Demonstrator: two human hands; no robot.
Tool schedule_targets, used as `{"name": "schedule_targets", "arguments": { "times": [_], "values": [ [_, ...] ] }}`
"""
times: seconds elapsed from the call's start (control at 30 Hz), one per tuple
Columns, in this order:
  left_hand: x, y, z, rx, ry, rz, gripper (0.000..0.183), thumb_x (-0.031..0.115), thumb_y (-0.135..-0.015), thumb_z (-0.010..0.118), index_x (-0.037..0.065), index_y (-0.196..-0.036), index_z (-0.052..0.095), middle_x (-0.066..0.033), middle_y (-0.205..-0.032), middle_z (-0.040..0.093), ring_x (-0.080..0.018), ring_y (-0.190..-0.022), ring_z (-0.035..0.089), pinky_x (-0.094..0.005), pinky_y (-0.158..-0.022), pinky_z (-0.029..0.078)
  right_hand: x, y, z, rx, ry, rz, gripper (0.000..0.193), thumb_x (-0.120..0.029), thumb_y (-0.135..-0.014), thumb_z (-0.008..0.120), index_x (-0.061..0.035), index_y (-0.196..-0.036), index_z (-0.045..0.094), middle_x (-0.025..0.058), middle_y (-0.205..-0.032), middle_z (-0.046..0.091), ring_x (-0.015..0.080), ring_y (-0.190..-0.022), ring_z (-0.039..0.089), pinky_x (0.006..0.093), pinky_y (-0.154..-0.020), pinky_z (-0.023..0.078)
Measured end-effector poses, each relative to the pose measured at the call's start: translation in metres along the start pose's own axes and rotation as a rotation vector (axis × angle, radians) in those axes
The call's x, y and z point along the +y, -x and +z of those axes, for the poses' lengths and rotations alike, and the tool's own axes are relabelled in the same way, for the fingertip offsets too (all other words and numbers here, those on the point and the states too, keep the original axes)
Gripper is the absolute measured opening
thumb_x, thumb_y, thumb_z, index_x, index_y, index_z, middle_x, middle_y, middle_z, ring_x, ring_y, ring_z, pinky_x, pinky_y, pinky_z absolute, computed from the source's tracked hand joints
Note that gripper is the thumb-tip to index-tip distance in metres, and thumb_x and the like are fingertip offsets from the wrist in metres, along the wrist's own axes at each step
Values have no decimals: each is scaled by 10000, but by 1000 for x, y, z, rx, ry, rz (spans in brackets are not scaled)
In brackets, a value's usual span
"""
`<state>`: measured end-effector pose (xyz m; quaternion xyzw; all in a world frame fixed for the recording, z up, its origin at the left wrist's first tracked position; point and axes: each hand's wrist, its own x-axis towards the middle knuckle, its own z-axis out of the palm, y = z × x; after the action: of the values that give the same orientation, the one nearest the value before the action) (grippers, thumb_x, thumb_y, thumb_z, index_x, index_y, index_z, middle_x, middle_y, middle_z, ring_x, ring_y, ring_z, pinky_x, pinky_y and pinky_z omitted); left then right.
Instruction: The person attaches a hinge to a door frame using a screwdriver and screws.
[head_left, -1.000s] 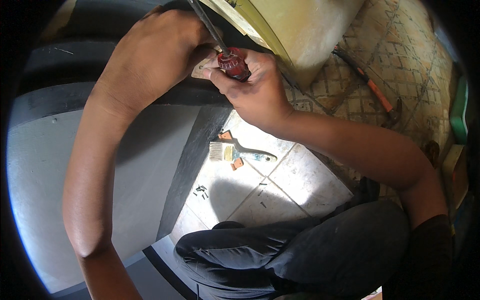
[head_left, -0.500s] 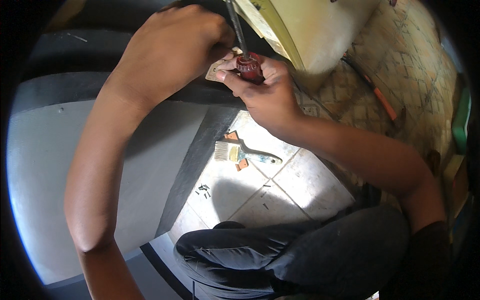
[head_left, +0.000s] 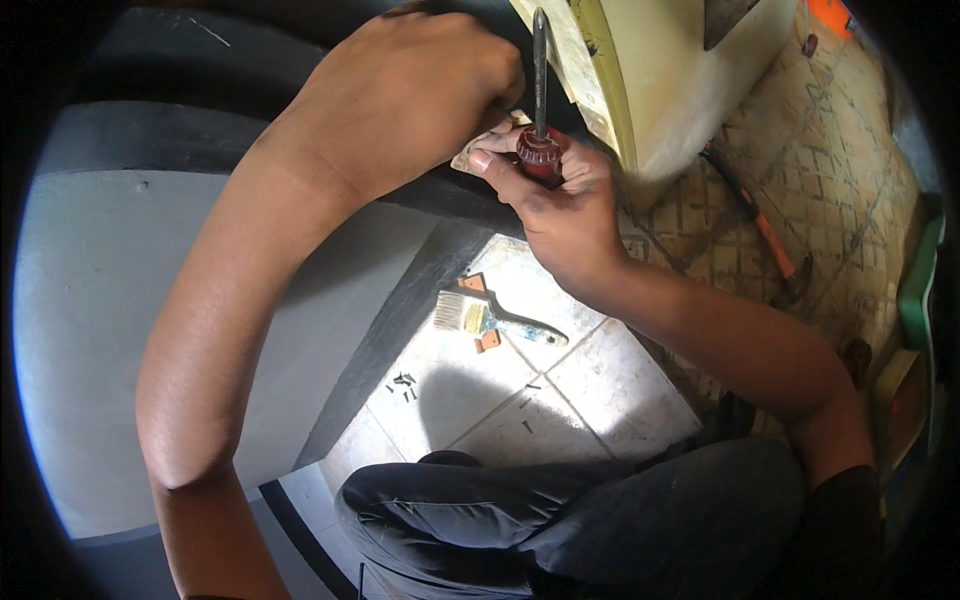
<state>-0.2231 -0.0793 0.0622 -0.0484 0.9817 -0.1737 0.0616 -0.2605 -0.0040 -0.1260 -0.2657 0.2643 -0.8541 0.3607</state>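
A right hand (head_left: pixel 580 205) grips a screwdriver (head_left: pixel 540 155), shaft toward the top edge, thumb pressing a plate (head_left: pixel 466 157) at upper centre; the left hand (head_left: pixel 425 90), fingers mostly hidden, shows no clear hold. A brush (head_left: pixel 488 320) lies mid-frame.

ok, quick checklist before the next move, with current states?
1. Screwdriver held: ok. The red-handled screwdriver is in the right grip.
2. Screwdriver tip on the flat tan piece: not ok. It points away, toward the picture's top edge.
3. Left grip hold on the tan piece: cannot tell. Its fingertips are mostly hidden.
4. Paintbrush clear of both arms: ok. It lies on the white tiles.
5. Small dark bits gathered in one place: not ok. They lie in separate spots on the tiles.
6. Orange-handled tool out of hand: ok. It lies on the patterned floor.
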Motion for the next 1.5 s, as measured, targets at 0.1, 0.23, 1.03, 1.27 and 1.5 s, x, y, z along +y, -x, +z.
{"name": "schedule_targets", "arguments": {
  "times": [0.1,0.23,1.03,1.27,1.5],
  "values": [
    [-1,2,2,9,20,8,132,202,-901,762,98,-965,812,-105,-888,757,-325,-936,728,-437,-880,578,-4,0,2,3,89,29,54,-42,-994,767,-3,-1030,755,9,-963,750,62,-862,663,239,-768,549],
    [-3,2,5,51,-23,43,125,197,-888,762,107,-960,812,-100,-916,756,-320,-953,724,-442,-916,568,-4,-1,2,48,152,65,65,-50,-987,776,-15,-1037,752,9,-944,764,57,-838,670,239,-749,536],
    [39,53,52,319,-306,-225,307,164,-824,671,104,-1096,801,-32,-1206,713,-234,-1334,588,-533,-1266,321,-12,-3,5,21,185,52,181,101,-980,629,25,-1117,720,4,-946,722,48,-863,633,236,-777,530],
    [43,51,60,428,-215,-304,289,190,-810,679,139,-1057,820,17,-1210,717,-199,-1344,575,-506,-1276,301,-29,-6,-12,-69,628,70,113,-74,-935,730,19,-975,680,59,-796,645,130,-710,580,322,-668,495],
    [44,53,55,406,-211,-334,233,157,-812,694,106,-1006,812,7,-1237,739,-214,-1326,596,-503,-1251,342,-97,56,-50,-203,927,63,278,-171,-962,773,-14,-1079,576,160,-859,672,319,-765,681,440,-736,528]
  ]
}}
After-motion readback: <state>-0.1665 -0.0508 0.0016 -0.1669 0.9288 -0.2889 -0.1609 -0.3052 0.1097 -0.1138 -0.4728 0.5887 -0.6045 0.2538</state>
